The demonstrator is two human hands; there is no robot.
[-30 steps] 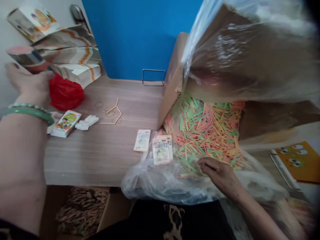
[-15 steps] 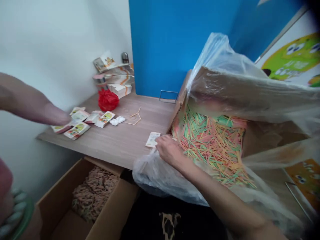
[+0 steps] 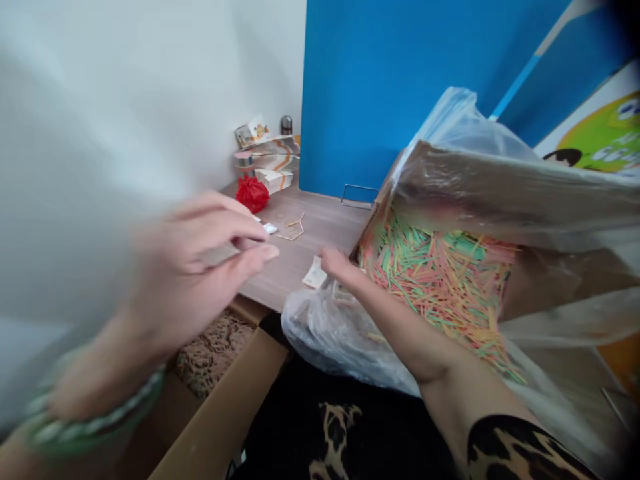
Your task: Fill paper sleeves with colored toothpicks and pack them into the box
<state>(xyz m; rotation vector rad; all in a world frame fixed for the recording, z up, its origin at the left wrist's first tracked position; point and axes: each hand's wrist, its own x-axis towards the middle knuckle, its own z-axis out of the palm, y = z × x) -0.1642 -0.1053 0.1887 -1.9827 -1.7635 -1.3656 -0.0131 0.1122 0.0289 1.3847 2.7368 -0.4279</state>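
My left hand [image 3: 210,260] is raised at the left, blurred by motion, with a gap between thumb and fingertips and nothing seen between them. A green bangle [image 3: 100,427] and beads circle its wrist. My right hand [image 3: 336,263] is closed at the edge of a small white printed packet [image 3: 315,273], beside the open carton. Its fingertips are smeared and partly hidden. Inside the plastic-lined carton [image 3: 505,167] lies a heap of thin pink, green and orange sticks [image 3: 440,280]. The clear plastic liner [image 3: 330,333] spills over the front edge.
On the wooden table [image 3: 320,230] are a red plastic bag [image 3: 253,194], bent sticks [image 3: 295,230] and a wire stand [image 3: 359,195]. White boxes [image 3: 275,180] stack against the blue panel [image 3: 360,100]. A cardboard box [image 3: 225,407] with a twisted brownish mass stands below.
My left hand has come up into view from the lower left. The packet by my right hand has tilted. An arm reaching to the packets at left no longer shows. The view has shifted left.
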